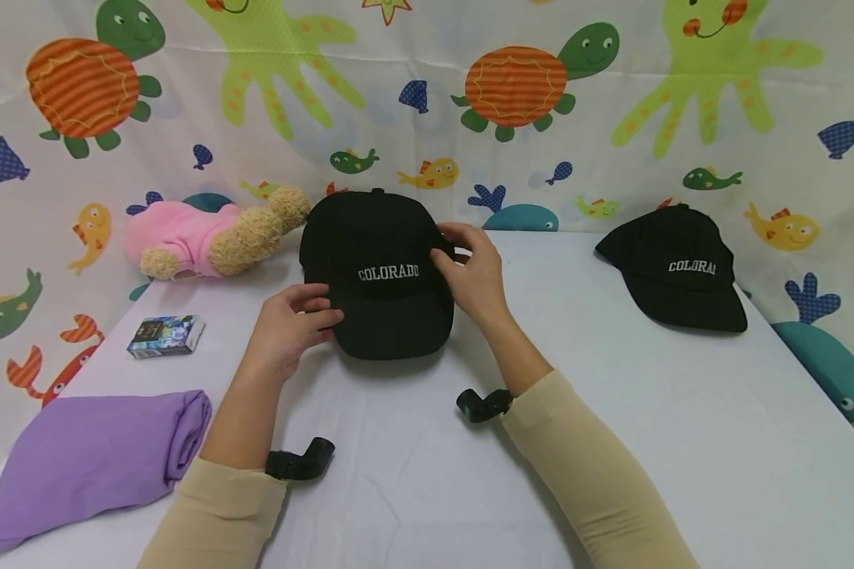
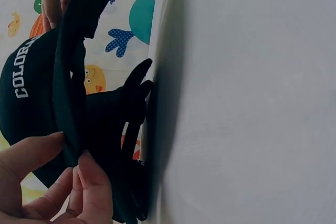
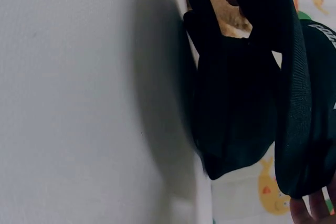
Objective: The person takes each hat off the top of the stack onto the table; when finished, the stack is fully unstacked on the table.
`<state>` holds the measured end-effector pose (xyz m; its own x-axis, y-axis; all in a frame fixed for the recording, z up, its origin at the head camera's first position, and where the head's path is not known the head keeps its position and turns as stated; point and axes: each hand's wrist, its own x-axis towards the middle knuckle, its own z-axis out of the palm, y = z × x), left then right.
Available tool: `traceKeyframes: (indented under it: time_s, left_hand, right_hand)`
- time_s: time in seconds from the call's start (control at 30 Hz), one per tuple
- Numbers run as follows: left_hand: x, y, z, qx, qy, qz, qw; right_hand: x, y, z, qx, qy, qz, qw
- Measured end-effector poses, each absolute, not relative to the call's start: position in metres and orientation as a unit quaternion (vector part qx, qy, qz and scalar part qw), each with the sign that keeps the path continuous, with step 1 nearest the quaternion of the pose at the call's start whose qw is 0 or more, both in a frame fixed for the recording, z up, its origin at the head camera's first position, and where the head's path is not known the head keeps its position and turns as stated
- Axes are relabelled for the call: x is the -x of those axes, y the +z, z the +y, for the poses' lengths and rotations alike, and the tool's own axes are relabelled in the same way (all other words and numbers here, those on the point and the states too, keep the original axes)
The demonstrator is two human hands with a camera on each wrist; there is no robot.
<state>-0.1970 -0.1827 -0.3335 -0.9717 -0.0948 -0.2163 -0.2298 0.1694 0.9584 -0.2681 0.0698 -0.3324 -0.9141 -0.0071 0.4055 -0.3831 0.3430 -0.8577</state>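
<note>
Backdrop: white fabric curtain printed with sea animals (image 1: 427, 134), along the far side. In front of it, a white cloth-covered table (image 1: 576, 442).

Near left: folded purple cloth (image 1: 92, 466), laid flat at the table's edge, presumably to leave the middle to the hands.

Centre, far half of table: black fabric cap with white COLORADO lettering (image 1: 377, 237), crown up. Brim points near, toward the person; long axis, crown to brim, runs far to near, lettering squarely across it. Wrist views show the brim raised off the table. A dark fabric section (image 3: 236, 108) lies below it; cannot tell whether same cap or another.

Far left: tan plush toy in pink clothing (image 1: 199, 241), lying on its side. Far right: second black cap, lettering partly hidden (image 1: 683, 276), brim near and slightly right.

Left hand (image 1: 288, 324) pinches the brim's left edge between thumb and fingers. Right hand (image 1: 473, 265) grips the right side, thumb toward the front. Opposed holds probably keep the cap level and its front unobscured.

Left, beyond the purple cloth: small blue patterned box (image 1: 166, 336), lying flat.
</note>
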Motion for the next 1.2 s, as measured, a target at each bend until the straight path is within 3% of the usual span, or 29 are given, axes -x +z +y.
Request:
traceKeyframes:
  time_s: [1.2]
  left_hand:
    - [0.209,-0.334,-0.148,0.071,0.651,0.754,0.05]
  right_hand:
    - [0.264,-0.321,0.105,-0.111,0.502,-0.839,0.176]
